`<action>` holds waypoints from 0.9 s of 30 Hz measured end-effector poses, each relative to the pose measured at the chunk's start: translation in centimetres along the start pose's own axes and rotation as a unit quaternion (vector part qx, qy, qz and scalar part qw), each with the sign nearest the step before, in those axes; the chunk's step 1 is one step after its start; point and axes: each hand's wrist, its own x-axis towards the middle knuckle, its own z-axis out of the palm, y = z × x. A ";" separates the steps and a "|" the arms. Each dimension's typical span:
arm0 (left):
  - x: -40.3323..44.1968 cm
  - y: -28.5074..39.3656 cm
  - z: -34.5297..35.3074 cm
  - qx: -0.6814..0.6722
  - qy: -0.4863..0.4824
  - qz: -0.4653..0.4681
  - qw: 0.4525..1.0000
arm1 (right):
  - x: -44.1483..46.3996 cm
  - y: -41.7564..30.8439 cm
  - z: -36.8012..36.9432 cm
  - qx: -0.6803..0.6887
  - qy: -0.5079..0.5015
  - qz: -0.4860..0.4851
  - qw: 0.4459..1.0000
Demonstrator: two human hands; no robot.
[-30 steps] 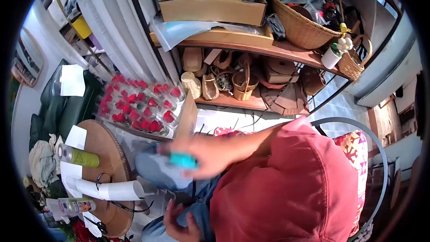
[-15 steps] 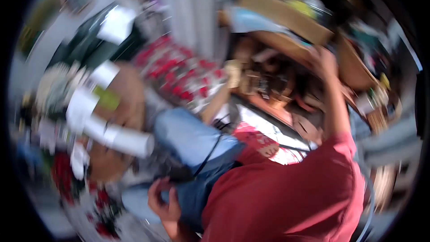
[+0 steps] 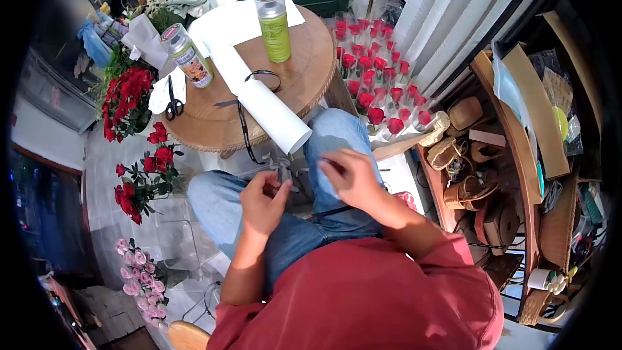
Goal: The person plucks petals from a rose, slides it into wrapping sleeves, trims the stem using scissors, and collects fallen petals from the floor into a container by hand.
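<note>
My left hand (image 3: 264, 202) is raised above the jeans, its thumb and fingertips pinched together; whatever they hold is too small to make out. My right hand (image 3: 353, 178) hovers over the right knee, thumb and fingers curled together, slightly blurred, with no clear object in it. Beyond the hands, a roll of white paper (image 3: 269, 113) lies on the round wooden table (image 3: 311, 45), its near end overhanging the edge. A black cord (image 3: 243, 131) hangs beside the roll. Grey scraps (image 3: 283, 167) show behind the left fingertips.
On the table are a green can (image 3: 275, 29), a second can (image 3: 188, 58) and black scissors (image 3: 173, 100). Wrapped red roses (image 3: 376, 94) stand behind the right knee. Shelves (image 3: 528, 210) with baskets and a teal object (image 3: 540, 180) are at right; loose roses (image 3: 155, 162) at left.
The view has swung toward the table. My right hand, earlier holding a teal object, has reached to the shelf, let it go there and come back over the lap. My left hand's fingers have closed.
</note>
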 end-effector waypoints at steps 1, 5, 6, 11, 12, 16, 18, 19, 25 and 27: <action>0.5 0.4 0.5 -0.006 0.012 0.001 1.000 | 1.0 0.0 1.9 0.008 -0.005 -0.001 1.000; 2.8 1.5 0.9 -0.068 0.088 0.011 0.994 | 3.1 0.1 6.1 0.077 -0.010 0.065 0.995; 3.7 1.2 0.8 -0.106 0.073 -0.003 0.992 | 3.2 0.2 6.5 0.091 -0.022 0.079 0.993; 6.3 0.9 1.6 -0.337 0.018 -0.180 0.924 | 3.7 0.6 7.0 0.189 -0.093 0.175 0.962; 6.4 0.7 2.0 -0.345 0.023 -0.177 0.921 | 3.6 1.1 7.2 0.189 -0.090 0.173 0.962; 6.4 1.7 2.1 -0.408 -0.007 -0.198 0.891 | 2.4 1.3 7.1 0.282 -0.116 0.185 0.934; 6.2 2.0 2.1 -0.444 -0.033 -0.220 0.868 | 1.6 1.2 6.6 0.380 -0.149 0.235 0.882; 6.2 2.2 2.3 -0.452 -0.023 -0.211 0.866 | 1.1 1.4 6.4 0.470 -0.158 0.263 0.828; 6.6 2.4 2.0 -0.347 0.041 -0.119 0.929 | -0.3 1.8 5.5 0.637 -0.170 0.329 0.676; 6.5 3.3 1.4 -0.299 0.040 -0.111 0.947 | -0.2 1.9 5.6 0.665 -0.171 0.330 0.648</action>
